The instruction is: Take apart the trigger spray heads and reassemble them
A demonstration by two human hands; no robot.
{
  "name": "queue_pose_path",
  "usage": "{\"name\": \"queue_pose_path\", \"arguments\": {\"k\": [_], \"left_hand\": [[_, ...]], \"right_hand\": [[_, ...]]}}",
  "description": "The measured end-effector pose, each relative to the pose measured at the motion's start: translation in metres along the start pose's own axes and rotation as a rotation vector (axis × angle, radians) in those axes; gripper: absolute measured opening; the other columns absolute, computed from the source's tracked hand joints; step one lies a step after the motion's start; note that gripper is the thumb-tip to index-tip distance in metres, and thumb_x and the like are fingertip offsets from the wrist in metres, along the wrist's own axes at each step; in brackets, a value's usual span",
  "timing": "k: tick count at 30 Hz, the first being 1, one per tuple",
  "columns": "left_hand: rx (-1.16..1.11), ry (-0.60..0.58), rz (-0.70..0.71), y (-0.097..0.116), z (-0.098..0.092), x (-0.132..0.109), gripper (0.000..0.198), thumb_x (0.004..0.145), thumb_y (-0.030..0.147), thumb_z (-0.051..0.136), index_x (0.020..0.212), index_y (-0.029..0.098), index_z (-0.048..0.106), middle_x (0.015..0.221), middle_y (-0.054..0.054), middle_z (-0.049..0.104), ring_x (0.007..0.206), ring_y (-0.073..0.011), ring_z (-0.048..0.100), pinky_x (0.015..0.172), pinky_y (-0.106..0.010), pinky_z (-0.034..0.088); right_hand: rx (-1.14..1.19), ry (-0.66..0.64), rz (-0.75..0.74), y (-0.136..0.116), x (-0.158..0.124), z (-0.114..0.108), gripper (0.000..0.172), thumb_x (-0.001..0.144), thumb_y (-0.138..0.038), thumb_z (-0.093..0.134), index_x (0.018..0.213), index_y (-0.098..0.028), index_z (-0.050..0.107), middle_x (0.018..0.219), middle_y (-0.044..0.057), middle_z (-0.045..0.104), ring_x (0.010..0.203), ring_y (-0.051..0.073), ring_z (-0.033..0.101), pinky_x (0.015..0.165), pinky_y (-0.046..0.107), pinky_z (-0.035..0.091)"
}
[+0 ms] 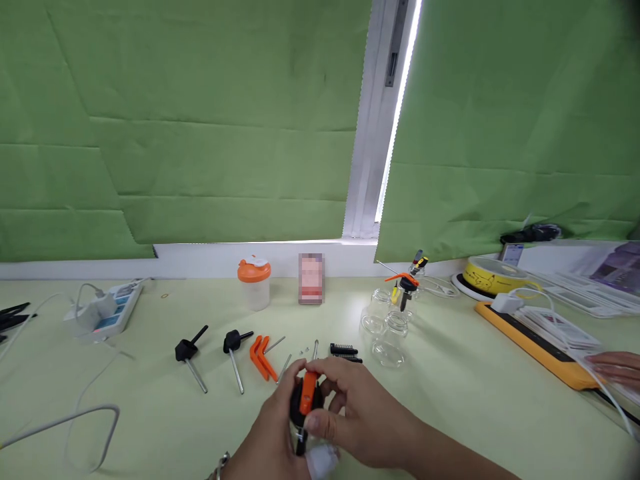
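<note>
At the front middle, my left hand (275, 423) is wrapped round a small device with a round black top (297, 405) and an orange handle (309, 392). A clear part shows below the black top, mostly covered by the hands. My right hand (357, 413) closes on the same device from the right, its thumb at the near end of the orange handle. Something whitish (323, 460) shows under my hands; I cannot make out what. Just beyond lie black spring-like parts (344, 349), thin metal rods (284, 368) and two loose orange handles (263, 359).
Two black heads with metal rods (187, 350) lie left. Clear glass jars (390, 347) and screwdrivers (421, 263) stand right. An orange-lidded cup (254, 283) stands behind. A power strip (117, 310) and cables lie left. Another person's hand (617, 367) rests far right by an orange-black case (535, 347).
</note>
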State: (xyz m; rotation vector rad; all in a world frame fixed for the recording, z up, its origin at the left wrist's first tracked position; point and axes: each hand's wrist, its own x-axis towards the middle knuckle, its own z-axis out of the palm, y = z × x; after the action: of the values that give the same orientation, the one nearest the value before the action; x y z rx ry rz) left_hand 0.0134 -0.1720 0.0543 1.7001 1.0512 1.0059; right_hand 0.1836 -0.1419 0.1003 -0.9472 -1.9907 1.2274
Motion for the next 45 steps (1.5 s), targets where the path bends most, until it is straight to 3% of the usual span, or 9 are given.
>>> {"name": "queue_pose_path", "arguments": {"k": [3, 6, 10, 16, 24, 29, 34, 37, 45], "left_hand": [[-0.08, 0.033, -0.119, 0.002, -0.009, 0.006, 0.071, 0.066, 0.019, 0.068, 0.128, 0.026, 0.035, 0.101, -0.007, 0.058, 0.082, -0.02, 0.058, 0.075, -0.033, 0.048], [-0.283, -0.034, -0.178, 0.003, -0.015, 0.01, 0.057, 0.064, 0.015, 0.067, 0.115, 0.023, 0.045, 0.082, -0.001, 0.057, 0.068, -0.014, 0.054, 0.063, -0.027, 0.046], [-0.503, -0.064, -0.25, -0.001, -0.019, 0.014, 0.048, 0.055, 0.012, 0.069, 0.098, 0.02, 0.051, 0.073, 0.0, 0.058, 0.065, -0.0149, 0.055, 0.062, -0.029, 0.045], [-0.714, -0.036, -0.23, -0.015, -0.026, 0.016, 0.043, 0.058, 0.013, 0.057, 0.1, 0.019, 0.05, 0.071, -0.001, 0.063, 0.057, -0.0186, 0.061, 0.061, -0.034, 0.045], [-0.791, -0.017, -0.268, -0.021, -0.033, 0.023, 0.028, 0.065, 0.022, 0.056, 0.093, 0.019, 0.052, 0.065, -0.001, 0.063, 0.052, -0.0195, 0.062, 0.055, -0.032, 0.044], [-0.84, -0.001, -0.282, -0.026, -0.037, 0.026, 0.021, 0.071, 0.025, 0.053, 0.092, 0.02, 0.053, 0.064, -0.002, 0.064, 0.052, -0.0204, 0.063, 0.055, -0.031, 0.045], [-0.852, -0.013, -0.277, -0.026, -0.039, 0.027, 0.018, 0.075, 0.026, 0.05, 0.091, 0.02, 0.054, 0.064, -0.002, 0.065, 0.053, -0.0207, 0.064, 0.055, -0.032, 0.046], [-0.857, -0.028, -0.269, -0.026, -0.04, 0.027, 0.018, 0.076, 0.027, 0.049, 0.093, 0.02, 0.054, 0.065, -0.002, 0.065, 0.054, -0.021, 0.064, 0.056, -0.032, 0.046], [-0.854, -0.027, -0.271, -0.029, -0.041, 0.027, 0.02, 0.077, 0.028, 0.051, 0.094, 0.018, 0.054, 0.064, -0.003, 0.065, 0.052, -0.0219, 0.064, 0.054, -0.033, 0.047]], "right_hand": [[0.321, 0.078, 0.144, 0.022, 0.015, -0.006, 0.042, 0.077, -0.057, 0.052, 0.091, -0.018, 0.055, 0.09, 0.006, 0.06, 0.056, 0.011, 0.054, 0.046, 0.023, 0.039], [0.297, 0.285, 0.28, 0.049, 0.03, -0.014, 0.044, 0.077, -0.06, 0.051, 0.071, -0.016, 0.051, 0.067, 0.0, 0.056, 0.043, 0.005, 0.04, 0.039, 0.019, 0.028], [0.393, 0.182, 0.411, 0.073, 0.04, -0.013, 0.047, 0.077, -0.062, 0.048, 0.062, -0.018, 0.046, 0.044, -0.005, 0.044, 0.035, 0.005, 0.03, 0.036, 0.02, 0.021], [0.4, 0.12, 0.58, 0.083, 0.04, -0.005, 0.047, 0.077, -0.063, 0.047, 0.061, -0.019, 0.043, 0.041, -0.006, 0.043, 0.03, 0.004, 0.026, 0.034, 0.019, 0.014], [0.628, 0.154, 0.307, 0.086, 0.039, -0.001, 0.038, 0.063, -0.045, 0.072, 0.071, -0.017, 0.047, 0.053, -0.006, 0.049, 0.042, 0.004, 0.036, 0.043, 0.02, 0.027], [0.623, 0.131, 0.409, 0.087, 0.04, 0.0, 0.039, 0.075, -0.056, 0.055, 0.072, -0.017, 0.05, 0.051, -0.005, 0.05, 0.038, 0.006, 0.037, 0.038, 0.02, 0.024], [0.677, 0.144, 0.299, 0.087, 0.039, 0.0, 0.036, 0.062, -0.039, 0.074, 0.082, -0.016, 0.053, 0.062, -0.003, 0.057, 0.047, 0.006, 0.045, 0.045, 0.021, 0.034], [0.643, 0.124, 0.39, 0.087, 0.039, 0.0, 0.039, 0.07, -0.052, 0.064, 0.076, -0.016, 0.053, 0.057, -0.003, 0.055, 0.041, 0.005, 0.041, 0.04, 0.02, 0.028], [0.653, 0.111, 0.368, 0.09, 0.041, 0.0, 0.039, 0.072, -0.052, 0.063, 0.077, -0.014, 0.055, 0.056, -0.002, 0.056, 0.04, 0.005, 0.04, 0.038, 0.02, 0.026]]}}
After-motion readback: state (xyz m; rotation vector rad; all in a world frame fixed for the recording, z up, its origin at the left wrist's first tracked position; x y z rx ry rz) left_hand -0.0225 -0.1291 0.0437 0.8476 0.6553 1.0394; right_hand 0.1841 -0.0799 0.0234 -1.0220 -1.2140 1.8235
